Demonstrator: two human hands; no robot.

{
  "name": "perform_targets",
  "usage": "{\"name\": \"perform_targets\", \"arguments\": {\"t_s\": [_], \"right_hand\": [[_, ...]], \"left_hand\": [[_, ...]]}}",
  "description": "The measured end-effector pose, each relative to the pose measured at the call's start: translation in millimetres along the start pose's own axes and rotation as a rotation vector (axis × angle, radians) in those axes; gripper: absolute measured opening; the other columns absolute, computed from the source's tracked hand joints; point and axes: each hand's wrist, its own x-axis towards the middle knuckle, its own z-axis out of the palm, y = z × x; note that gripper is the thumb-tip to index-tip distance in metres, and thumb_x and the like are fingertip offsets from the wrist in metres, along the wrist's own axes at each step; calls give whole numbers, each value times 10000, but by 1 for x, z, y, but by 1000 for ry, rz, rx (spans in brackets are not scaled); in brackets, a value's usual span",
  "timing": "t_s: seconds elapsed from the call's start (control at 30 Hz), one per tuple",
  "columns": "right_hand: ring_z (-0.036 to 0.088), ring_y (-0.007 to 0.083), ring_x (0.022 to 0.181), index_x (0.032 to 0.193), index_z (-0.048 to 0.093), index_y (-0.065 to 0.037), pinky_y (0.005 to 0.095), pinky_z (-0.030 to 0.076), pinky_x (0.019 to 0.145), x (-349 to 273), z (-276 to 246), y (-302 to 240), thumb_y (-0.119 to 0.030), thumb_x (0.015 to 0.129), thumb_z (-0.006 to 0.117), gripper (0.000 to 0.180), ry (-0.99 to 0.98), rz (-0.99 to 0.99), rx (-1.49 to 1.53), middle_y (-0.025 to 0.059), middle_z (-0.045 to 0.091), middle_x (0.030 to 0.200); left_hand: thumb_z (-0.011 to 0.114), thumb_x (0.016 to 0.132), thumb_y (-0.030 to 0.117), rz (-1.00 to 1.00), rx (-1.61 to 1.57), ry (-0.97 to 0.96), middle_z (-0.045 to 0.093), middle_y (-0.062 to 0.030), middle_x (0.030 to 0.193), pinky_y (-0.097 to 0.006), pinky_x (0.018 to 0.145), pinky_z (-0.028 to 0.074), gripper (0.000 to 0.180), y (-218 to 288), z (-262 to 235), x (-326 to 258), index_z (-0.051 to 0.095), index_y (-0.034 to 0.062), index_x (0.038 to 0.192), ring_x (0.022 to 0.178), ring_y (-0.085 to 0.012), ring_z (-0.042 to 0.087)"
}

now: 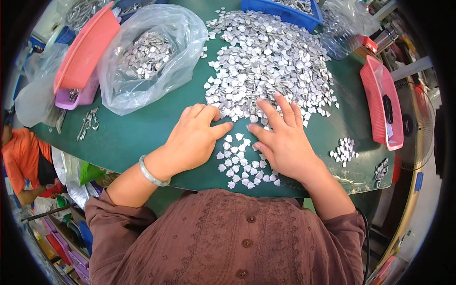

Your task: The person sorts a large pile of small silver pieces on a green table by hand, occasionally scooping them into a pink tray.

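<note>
A big heap of small flat silver metal pieces (pixel 266 61) covers the far middle of the green table (pixel 137 133). A smaller spread of the same silver pieces (pixel 242 164) lies at the near edge between my hands. My left hand (pixel 192 140) rests palm down on the table with its fingers curled, the thumb tip pointing at this spread. My right hand (pixel 282 137) lies flat, fingers apart, with its fingertips on the heap's near fringe. Neither hand grips anything. A pale bangle (pixel 152 173) circles my left wrist.
A clear plastic bag (pixel 147 57) with more silver pieces sits at the left, beside a tilted pink basin (pixel 85 47). A blue crate (pixel 285 12) stands at the back, a pink tray (pixel 380 99) at the right. A small pile (pixel 344 151) lies near the right edge. Another person in orange (pixel 21 159) sits far left.
</note>
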Motion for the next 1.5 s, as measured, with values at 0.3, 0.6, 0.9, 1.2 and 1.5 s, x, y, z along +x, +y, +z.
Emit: {"name": "perform_targets", "arguments": {"t_s": [0.3, 0.6, 0.9, 1.2, 1.5], "right_hand": [[295, 421, 1376, 1147, 678, -89, 627, 230, 1103, 6, 4, 3, -121, 813, 654, 336, 31, 7, -35, 157, 404, 1452], [278, 419, 1397, 1093, 699, -110, 620, 207, 1121, -1, -3, 8, -71, 772, 636, 329, -2, 29, -62, 153, 416, 1449], [349, 414, 1346, 915, 707, -61, 614, 278, 1080, -3, -6, 12, -65, 753, 656, 170, 113, 28, -11, 158, 488, 1361], [333, 429, 1353, 1015, 716, -113, 600, 250, 1103, -11, -3, 4, -16, 726, 666, 309, -3, -54, 74, 145, 484, 1379], [310, 406, 1369, 1033, 712, -99, 619, 251, 1100, -15, -2, 8, 2, 692, 638, 363, -33, -37, 61, 132, 453, 1408]], "left_hand": [[608, 741, -35, 19, -3, 40, 537, -80, 958, -373, 829, 423, 392, 0, 6, 10, 697, 109, 1094, 904, -269, 516], [619, 738, -21, 42, 14, 38, 538, -78, 958, -374, 823, 424, 371, -3, 3, 8, 698, 111, 1076, 912, -267, 522], [604, 735, -32, 36, 1, 31, 539, -76, 949, -372, 811, 420, 376, -2, 5, 13, 691, 93, 1079, 898, -266, 521], [610, 737, -32, 32, 25, 31, 536, -73, 945, -368, 808, 418, 374, -1, 4, 12, 698, 118, 1068, 896, -262, 519], [576, 739, -67, -2, -85, 42, 536, -86, 935, -376, 812, 419, 377, -3, 6, 11, 693, 89, 1062, 889, -275, 522]]}}
